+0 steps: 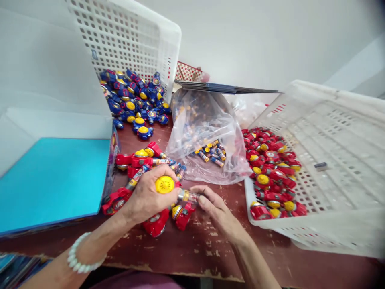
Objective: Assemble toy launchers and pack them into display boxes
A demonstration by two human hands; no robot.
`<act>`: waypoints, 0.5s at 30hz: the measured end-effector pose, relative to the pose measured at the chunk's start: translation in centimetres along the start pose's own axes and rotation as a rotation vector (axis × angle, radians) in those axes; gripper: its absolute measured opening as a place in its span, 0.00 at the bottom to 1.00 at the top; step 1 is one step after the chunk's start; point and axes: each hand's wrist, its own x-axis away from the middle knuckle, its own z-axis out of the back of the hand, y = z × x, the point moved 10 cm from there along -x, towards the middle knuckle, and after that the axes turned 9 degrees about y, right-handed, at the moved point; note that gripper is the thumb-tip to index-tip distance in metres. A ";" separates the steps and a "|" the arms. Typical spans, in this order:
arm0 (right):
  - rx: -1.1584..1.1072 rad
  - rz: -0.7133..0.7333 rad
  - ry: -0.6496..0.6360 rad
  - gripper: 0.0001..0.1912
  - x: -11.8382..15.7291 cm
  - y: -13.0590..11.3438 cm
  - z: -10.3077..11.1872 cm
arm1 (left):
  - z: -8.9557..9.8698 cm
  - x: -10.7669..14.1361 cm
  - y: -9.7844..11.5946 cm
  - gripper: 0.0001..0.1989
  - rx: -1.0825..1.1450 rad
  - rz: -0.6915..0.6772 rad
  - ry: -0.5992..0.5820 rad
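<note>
My left hand is wrapped round a red toy with a round yellow cap. From the toy a small clear tube with a silvery collar points right. The thumb and fingers of my right hand pinch the tube's far end. Around my left hand lie more red toys, some with printed tubes attached. Just below the tube rests a red and yellow piece. Behind my hands an open clear plastic bag holds several small printed tubes with blue and yellow ends.
A tipped white basket with blue toys stands back left. Another white basket with red toys is at the right. An open box with a turquoise inside sits left on the worn red table.
</note>
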 end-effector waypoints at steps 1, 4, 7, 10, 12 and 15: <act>0.105 0.108 0.067 0.15 0.0 -1.2 0.6 | -0.1 0.0 -0.5 0.06 0.011 0.043 -0.006; 0.215 0.186 0.121 0.15 0.0 -2.0 1.0 | -0.4 0.0 -0.6 0.06 -0.028 0.009 0.009; 0.001 -0.047 -0.020 0.19 -0.2 0.4 0.4 | -0.6 0.3 1.3 0.06 -0.083 -0.233 0.041; 0.178 0.001 0.021 0.19 -0.3 -0.3 2.7 | -0.1 0.4 2.4 0.06 -0.104 -0.383 0.087; 0.659 0.099 0.254 0.20 -0.1 -1.8 6.9 | 1.6 -0.1 2.4 0.07 -0.165 -0.385 0.220; 1.472 -0.109 0.610 0.24 1.6 -2.0 14.1 | 4.8 -1.0 1.7 0.07 -0.242 -0.320 0.436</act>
